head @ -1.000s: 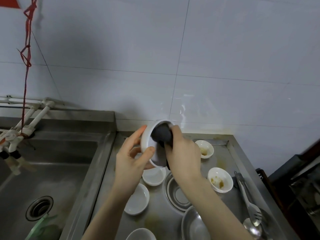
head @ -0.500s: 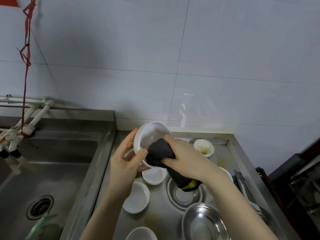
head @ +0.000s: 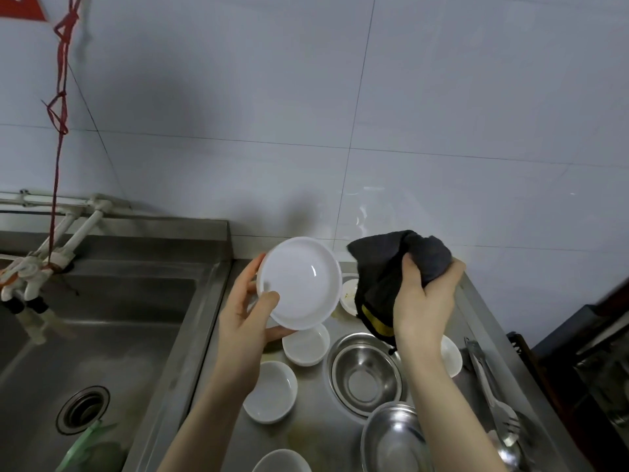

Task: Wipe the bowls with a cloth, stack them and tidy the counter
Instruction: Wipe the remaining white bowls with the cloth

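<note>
The right hand [head: 420, 301], its grip clamped on the dark cloth [head: 396, 264], has pulled clear of the white bowl [head: 299, 284] pinched above the surface by the left hand [head: 243, 318], so that bowl looks wiped and ready for stacking.

No text, label, brand, number or sign can be read anywhere: the yellow patch on the dark cloth [head: 391, 284] is too blurred to show any lettering, and the red piece [head: 20, 6] at the wall's top left corner shows no characters.
</note>
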{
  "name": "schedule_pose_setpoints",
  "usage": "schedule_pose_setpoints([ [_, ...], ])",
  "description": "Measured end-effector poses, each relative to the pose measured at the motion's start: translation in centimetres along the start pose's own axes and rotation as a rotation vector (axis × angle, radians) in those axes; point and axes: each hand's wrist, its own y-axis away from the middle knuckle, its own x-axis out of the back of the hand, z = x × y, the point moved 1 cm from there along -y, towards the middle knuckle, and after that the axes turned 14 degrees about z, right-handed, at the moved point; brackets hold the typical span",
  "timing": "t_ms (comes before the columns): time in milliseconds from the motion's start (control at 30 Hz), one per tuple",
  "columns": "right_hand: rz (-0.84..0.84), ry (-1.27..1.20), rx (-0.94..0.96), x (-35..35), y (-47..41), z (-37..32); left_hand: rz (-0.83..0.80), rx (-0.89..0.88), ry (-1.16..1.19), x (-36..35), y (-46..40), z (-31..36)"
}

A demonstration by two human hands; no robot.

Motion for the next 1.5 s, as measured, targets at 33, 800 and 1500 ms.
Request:
schedule_pose_setpoints([
  [33, -0.011, -0.011, -0.012, 0.0, -0.1, 0.1, -0.013, -0.005, -0.008, 0.1, 0.0, 0.0],
  [800, -0.179, 0.156, 0.341, 0.1, 1.3, 3.7, -0.136, 1.020, 0.295, -3.1, 0.9, 0.4],
  [1500, -0.349, -0.061, -0.161, -0.2, -0.2, 1.5, -0.142, 0.346, 0.373, -4.2, 1.2, 1.6],
])
